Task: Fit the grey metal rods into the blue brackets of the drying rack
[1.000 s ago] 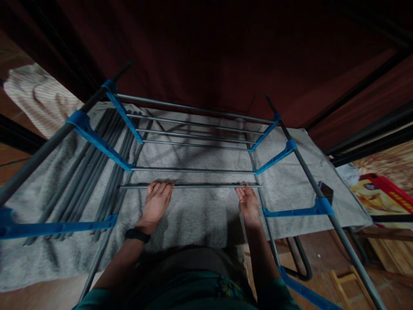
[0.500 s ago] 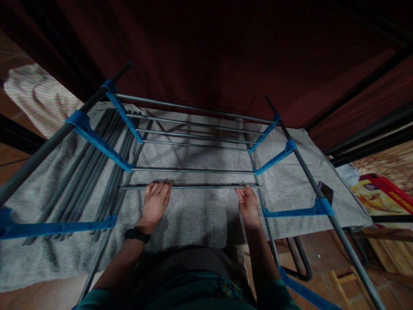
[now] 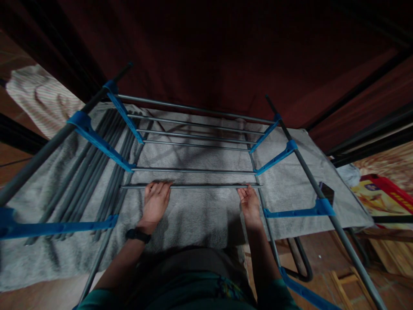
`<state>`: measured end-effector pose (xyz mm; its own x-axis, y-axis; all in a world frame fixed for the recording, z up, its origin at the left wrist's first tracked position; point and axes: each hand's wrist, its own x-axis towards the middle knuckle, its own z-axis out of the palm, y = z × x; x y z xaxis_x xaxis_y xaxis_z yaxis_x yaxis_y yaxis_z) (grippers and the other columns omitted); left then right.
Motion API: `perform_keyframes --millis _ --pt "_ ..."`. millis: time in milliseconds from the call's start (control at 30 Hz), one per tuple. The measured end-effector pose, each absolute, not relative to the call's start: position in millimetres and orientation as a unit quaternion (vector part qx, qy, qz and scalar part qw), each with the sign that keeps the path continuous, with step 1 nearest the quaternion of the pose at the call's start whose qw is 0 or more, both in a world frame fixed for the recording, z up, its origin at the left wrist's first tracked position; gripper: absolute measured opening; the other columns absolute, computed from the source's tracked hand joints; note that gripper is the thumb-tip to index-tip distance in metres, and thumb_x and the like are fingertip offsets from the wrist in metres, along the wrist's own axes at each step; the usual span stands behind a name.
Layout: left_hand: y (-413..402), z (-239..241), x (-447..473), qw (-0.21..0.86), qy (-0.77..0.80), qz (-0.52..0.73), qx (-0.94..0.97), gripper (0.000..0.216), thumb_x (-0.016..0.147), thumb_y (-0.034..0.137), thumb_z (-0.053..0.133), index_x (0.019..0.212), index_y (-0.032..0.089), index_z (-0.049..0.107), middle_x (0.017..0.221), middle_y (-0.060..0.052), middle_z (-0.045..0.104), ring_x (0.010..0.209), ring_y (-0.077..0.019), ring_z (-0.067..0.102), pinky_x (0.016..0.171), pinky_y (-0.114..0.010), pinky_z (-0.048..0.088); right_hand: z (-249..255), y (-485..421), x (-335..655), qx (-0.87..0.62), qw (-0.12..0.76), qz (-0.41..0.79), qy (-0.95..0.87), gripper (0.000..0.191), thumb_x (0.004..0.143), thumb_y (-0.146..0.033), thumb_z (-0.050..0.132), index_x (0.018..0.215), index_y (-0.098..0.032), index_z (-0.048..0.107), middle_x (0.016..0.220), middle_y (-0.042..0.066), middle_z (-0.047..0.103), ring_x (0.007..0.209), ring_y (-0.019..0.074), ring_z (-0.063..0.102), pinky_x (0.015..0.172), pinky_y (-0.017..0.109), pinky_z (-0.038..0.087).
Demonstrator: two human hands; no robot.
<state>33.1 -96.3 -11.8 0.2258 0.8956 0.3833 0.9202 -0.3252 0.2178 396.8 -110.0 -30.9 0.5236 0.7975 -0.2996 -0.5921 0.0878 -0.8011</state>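
Both my hands grip one loose grey metal tube (image 3: 203, 186) that lies crosswise between the two sides of a rack frame. My left hand (image 3: 156, 200) curls over its left part, a dark watch on the wrist. Near the right end, my right hand (image 3: 249, 200) pinches the tube between thumb and fingers. Just beyond it, another crossbar (image 3: 193, 171) is seated between a left blue plastic bracket (image 3: 101, 144) and a right blue bracket (image 3: 275, 158). Nearer me, a left blue bracket (image 3: 61, 228) and a right blue bracket (image 3: 297, 211) have no crossbar between them.
Several grey tubes (image 3: 84, 172) lie on the grey towel (image 3: 206, 215) at the left, partly under the frame. A small dark object (image 3: 327, 192) rests by the right upright (image 3: 308, 172). A red and yellow package (image 3: 380, 193) and a wooden stool (image 3: 350, 280) are at the right.
Almost nothing differs. The view shifts very slightly; both hands keep their hold on the tube in the same place.
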Motion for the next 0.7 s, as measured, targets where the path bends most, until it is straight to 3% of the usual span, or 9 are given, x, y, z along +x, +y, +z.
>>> perform_keyframes --millis 167,467,700 --pt "-97 -13 33 0.037 -0.6 -0.224 -0.767 0.033 0.097 0.03 0.039 0.113 0.018 0.066 0.092 -0.01 0.069 0.096 -0.0284 0.06 0.097 -0.046 0.036 -28 -109 398 -0.481 0.735 0.469 -0.095 0.012 0.078 -0.026 0.071 0.076 -0.023 0.06 0.071 -0.004 0.066 0.068 0.0109 0.066 0.085 0.032 0.058" --pt "-96 -12 33 0.031 -0.589 -0.226 -0.775 0.03 0.097 0.029 0.041 0.109 0.021 0.067 0.096 -0.009 0.07 0.095 -0.0264 0.061 0.099 -0.044 0.035 -17 -110 391 -0.474 0.729 0.483 -0.102 0.009 0.074 -0.02 0.071 0.08 -0.022 0.065 0.091 0.0 0.073 0.093 0.0151 0.07 0.096 0.036 0.053" --pt "-97 -11 34 0.029 -0.592 -0.237 -0.77 0.032 0.097 0.029 0.042 0.113 0.019 0.067 0.103 -0.011 0.07 0.1 -0.0282 0.059 0.101 -0.047 0.033 -20 -111 390 -0.464 0.733 0.49 -0.087 0.012 0.073 -0.017 0.074 0.076 -0.022 0.063 0.088 -0.001 0.074 0.088 0.0134 0.07 0.093 0.035 0.055"
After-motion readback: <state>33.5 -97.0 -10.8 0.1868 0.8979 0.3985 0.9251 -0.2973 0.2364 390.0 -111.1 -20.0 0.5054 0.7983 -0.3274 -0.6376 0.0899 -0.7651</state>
